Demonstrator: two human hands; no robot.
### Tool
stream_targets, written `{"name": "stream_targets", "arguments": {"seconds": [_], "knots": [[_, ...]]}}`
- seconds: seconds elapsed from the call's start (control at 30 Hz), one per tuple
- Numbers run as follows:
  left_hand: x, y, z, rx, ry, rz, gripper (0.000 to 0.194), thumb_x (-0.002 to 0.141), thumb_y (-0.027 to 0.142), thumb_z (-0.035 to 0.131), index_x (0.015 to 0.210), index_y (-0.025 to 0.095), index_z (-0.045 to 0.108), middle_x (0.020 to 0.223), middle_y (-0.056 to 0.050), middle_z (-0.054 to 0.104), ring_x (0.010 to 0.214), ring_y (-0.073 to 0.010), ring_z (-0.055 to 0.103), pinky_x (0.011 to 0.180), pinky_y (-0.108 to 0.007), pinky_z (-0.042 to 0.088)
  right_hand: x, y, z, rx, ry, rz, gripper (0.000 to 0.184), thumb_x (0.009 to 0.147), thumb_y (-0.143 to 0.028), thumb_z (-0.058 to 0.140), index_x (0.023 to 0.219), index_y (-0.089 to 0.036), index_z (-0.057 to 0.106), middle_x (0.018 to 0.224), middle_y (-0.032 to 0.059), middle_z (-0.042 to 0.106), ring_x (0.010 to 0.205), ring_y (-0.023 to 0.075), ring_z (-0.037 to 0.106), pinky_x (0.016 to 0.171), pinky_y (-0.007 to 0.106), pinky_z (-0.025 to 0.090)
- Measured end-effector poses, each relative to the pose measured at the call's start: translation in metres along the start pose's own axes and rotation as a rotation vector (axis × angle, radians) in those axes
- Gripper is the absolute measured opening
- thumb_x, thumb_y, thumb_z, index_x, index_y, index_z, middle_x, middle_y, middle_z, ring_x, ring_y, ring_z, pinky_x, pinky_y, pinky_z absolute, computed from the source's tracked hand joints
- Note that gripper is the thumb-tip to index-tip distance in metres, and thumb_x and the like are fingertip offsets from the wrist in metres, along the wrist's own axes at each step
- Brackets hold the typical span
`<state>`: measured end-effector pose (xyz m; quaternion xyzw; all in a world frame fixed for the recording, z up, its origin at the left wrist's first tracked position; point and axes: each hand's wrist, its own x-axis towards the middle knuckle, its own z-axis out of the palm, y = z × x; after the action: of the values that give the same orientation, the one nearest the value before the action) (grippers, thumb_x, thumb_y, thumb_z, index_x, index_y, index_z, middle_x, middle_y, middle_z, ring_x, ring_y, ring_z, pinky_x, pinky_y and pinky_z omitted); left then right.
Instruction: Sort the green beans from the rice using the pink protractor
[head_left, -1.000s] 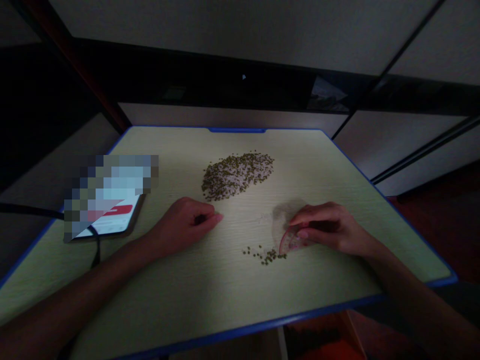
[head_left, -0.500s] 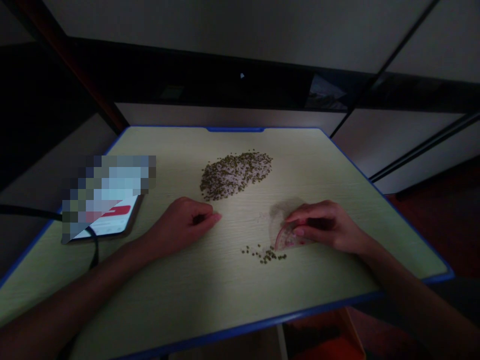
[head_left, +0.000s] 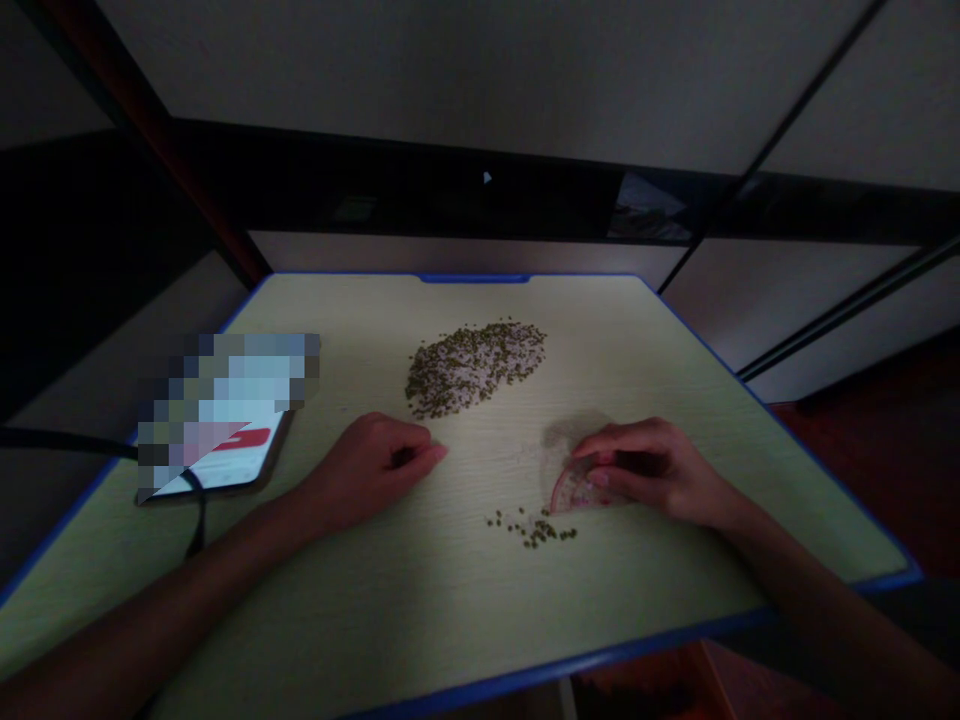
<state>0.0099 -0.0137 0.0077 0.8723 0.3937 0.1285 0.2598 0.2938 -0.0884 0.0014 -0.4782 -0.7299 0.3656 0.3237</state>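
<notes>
Right hand (head_left: 682, 480) first: you've got thumb and fingertips closed in a narrow pinch on a clear plastic piece (head_left: 568, 492) with a pink curved edge. It sits on the right side of the table (head_left: 360, 620), its edge right beside a small scatter of beans (head_left: 535, 535) on the near side; whether it touches them, I can't quite tell. For good control here, a light, steady pinch and a low edge would suit; a hard flick could send those round beans rolling.

Over to your left hand (head_left: 375, 465), curled into a loose fist on the table, and nothing shows in it. It's well apart from the scatter, so that side gives the beans room. Just beyond it, toward the far side, lies the big pile (head_left: 476, 365), beans mixed with something paler, too fine to name. Mind your knuckles there: a nudge could spread the pile's near edge. Out to the far left, a lit phone (head_left: 236, 470) with a dark cord (head_left: 201, 505) beside your left forearm; give that cord some slack.
</notes>
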Motion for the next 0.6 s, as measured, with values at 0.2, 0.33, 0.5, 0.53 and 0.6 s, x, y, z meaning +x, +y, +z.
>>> {"name": "stream_targets", "arguments": {"seconds": [0.2,0.33,0.5,0.53,0.6], "knots": [[0.0003,0.0003,-0.0005,-0.014,-0.012,-0.017,0.040,0.080,0.037,0.040,0.046,0.017,0.032,0.044,0.006,0.029,0.044,-0.0062,0.030,0.048,-0.021,0.023,0.0018,0.0002,0.0023,0.047,0.025,0.034,0.019,0.074,-0.023,0.065,0.090,-0.014,0.070,0.058,-0.0006,0.056,0.049,0.0080,0.048,0.043,0.019,0.039],[0.0001,0.0019,-0.0012,-0.002,-0.016,-0.025,0.039,0.079,0.036,0.040,0.046,0.017,0.033,0.044,0.005,0.030,0.044,-0.0064,0.031,0.048,-0.021,0.023,0.0031,0.0023,0.0051,0.061,0.025,0.031,0.022,0.076,-0.025,0.063,0.092,-0.013,0.070,0.057,-0.0003,0.054,0.048,0.0086,0.047,0.043,0.020,0.039],[0.0007,-0.0003,-0.0004,0.012,-0.002,-0.005,0.040,0.080,0.036,0.039,0.045,0.017,0.033,0.044,0.006,0.030,0.042,-0.0058,0.031,0.046,-0.020,0.023,0.0050,0.0027,0.0065,0.083,-0.003,0.031,0.024,0.077,-0.026,0.063,0.095,-0.011,0.069,0.059,0.0003,0.056,0.050,0.0086,0.048,0.045,0.020,0.041],[0.0008,-0.0012,0.0000,0.014,0.000,0.000,0.040,0.079,0.036,0.039,0.045,0.017,0.032,0.043,0.006,0.030,0.042,-0.0058,0.031,0.046,-0.020,0.023,0.0053,0.0024,0.0059,0.072,-0.006,0.014,0.024,0.077,-0.025,0.063,0.094,-0.011,0.069,0.058,0.0004,0.056,0.050,0.0085,0.048,0.045,0.019,0.041],[0.0009,-0.0027,0.0007,0.015,0.003,0.005,0.039,0.079,0.035,0.039,0.045,0.017,0.032,0.043,0.006,0.030,0.042,-0.0057,0.031,0.046,-0.020,0.023,0.0054,0.0021,0.0038,0.040,-0.016,-0.025,0.022,0.077,-0.024,0.063,0.093,-0.010,0.070,0.059,0.0010,0.057,0.051,0.0084,0.049,0.045,0.019,0.041]]}}
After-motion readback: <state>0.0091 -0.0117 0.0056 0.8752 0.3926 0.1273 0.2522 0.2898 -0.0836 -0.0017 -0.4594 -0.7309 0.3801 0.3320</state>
